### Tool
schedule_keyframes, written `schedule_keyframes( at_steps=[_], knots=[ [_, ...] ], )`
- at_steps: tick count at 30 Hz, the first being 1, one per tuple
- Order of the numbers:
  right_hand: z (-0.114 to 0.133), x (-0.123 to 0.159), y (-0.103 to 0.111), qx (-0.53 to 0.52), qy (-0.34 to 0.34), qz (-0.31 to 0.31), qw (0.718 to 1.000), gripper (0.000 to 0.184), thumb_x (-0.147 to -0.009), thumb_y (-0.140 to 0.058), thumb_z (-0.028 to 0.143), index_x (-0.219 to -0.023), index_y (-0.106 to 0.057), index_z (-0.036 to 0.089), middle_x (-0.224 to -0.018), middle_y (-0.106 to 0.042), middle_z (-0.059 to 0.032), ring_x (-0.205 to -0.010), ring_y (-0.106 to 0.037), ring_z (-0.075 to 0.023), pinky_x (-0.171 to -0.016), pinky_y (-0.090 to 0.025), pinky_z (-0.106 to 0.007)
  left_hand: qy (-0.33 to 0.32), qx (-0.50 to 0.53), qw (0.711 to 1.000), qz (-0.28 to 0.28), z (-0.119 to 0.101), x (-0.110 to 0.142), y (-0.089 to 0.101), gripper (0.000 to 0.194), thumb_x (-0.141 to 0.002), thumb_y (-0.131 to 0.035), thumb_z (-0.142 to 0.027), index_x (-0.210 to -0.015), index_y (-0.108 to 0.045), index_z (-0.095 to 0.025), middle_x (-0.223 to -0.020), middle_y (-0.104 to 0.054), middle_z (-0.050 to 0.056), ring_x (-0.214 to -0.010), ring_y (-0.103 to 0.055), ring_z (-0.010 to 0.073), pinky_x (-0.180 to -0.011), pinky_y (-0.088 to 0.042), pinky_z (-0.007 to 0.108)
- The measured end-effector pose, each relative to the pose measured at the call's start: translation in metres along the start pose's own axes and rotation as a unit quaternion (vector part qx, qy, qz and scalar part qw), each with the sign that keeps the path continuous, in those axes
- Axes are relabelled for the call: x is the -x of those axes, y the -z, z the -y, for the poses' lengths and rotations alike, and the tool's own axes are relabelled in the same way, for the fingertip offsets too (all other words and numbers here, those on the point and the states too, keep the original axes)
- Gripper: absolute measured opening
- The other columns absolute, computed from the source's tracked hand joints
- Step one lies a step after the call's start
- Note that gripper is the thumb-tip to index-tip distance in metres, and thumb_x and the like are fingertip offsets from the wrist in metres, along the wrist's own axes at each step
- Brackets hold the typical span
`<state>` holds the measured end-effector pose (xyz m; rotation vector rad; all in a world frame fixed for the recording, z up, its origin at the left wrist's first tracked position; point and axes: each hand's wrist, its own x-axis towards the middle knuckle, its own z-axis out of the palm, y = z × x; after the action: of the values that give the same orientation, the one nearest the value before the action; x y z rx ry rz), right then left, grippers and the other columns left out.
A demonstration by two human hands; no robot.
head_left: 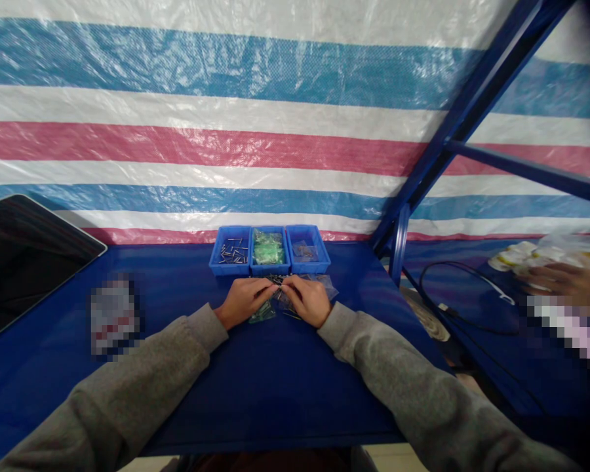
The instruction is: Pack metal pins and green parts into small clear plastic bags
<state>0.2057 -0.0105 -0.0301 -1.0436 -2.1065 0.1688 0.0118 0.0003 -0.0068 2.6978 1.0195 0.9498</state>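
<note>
My left hand (244, 300) and my right hand (309, 300) meet fingertip to fingertip over the blue table, just in front of three small bins. Both are closed in a pinch; what they pinch is too small to make out. Beneath and around the fingers lie a green packet (262, 313), some thin dark metal pieces and clear plastic bags (328, 286). The left blue bin (230, 269) contains loose metal pins or screws (233, 251). Green plastic packets (268, 249) fill the middle bin (271, 269). Inside the right bin (309, 267) is a clear bag with small parts (305, 252).
On the blue table (265, 393), a dark-screened device (34, 262) and a blurred-out item (114, 316) are at left. A blue metal frame (442, 151) rises at right. Beyond it are a black cable (465, 321) and another person's hand (560, 278) near plastic bags.
</note>
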Motion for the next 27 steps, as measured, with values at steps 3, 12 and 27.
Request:
schedule_keyframes(
  at_steps=[3,12,27],
  knots=[
    [0.0011,0.0000,0.0010,-0.007,0.000,0.001,1.000,0.017,-0.091,-0.042,0.028,-0.091,-0.056,0.020,-0.075,-0.066,-0.0023,-0.067,-0.061,-0.0135,-0.065,-0.042,-0.022,0.001,-0.001,1.000,0.002,-0.0001,0.0000,0.0000,0.028,-0.091,-0.043,-0.031,-0.076,-0.059,-0.015,-0.066,-0.061,0.000,-0.058,-0.055,0.0084,-0.058,-0.039,0.020],
    [0.0029,-0.0005,0.0031,-0.016,0.010,0.010,1.000,0.017,-0.090,-0.041,0.029,-0.093,-0.056,0.020,-0.073,-0.065,-0.0014,-0.066,-0.061,-0.0132,-0.063,-0.042,-0.022,0.000,0.006,1.000,0.000,-0.0010,-0.0001,0.0003,0.029,-0.091,-0.042,-0.032,-0.075,-0.060,-0.015,-0.065,-0.061,0.000,-0.057,-0.054,0.0083,-0.058,-0.040,0.020],
    [-0.0018,-0.0013,-0.0014,0.003,0.025,0.049,0.998,0.017,-0.090,-0.042,0.026,-0.091,-0.058,0.020,-0.082,-0.066,-0.0034,-0.075,-0.062,-0.0147,-0.070,-0.044,-0.023,0.002,-0.019,0.999,0.028,0.0007,-0.0003,-0.0018,0.028,-0.090,-0.043,-0.031,-0.073,-0.059,-0.016,-0.065,-0.060,0.000,-0.059,-0.053,0.0092,-0.059,-0.037,0.020]
  ],
)
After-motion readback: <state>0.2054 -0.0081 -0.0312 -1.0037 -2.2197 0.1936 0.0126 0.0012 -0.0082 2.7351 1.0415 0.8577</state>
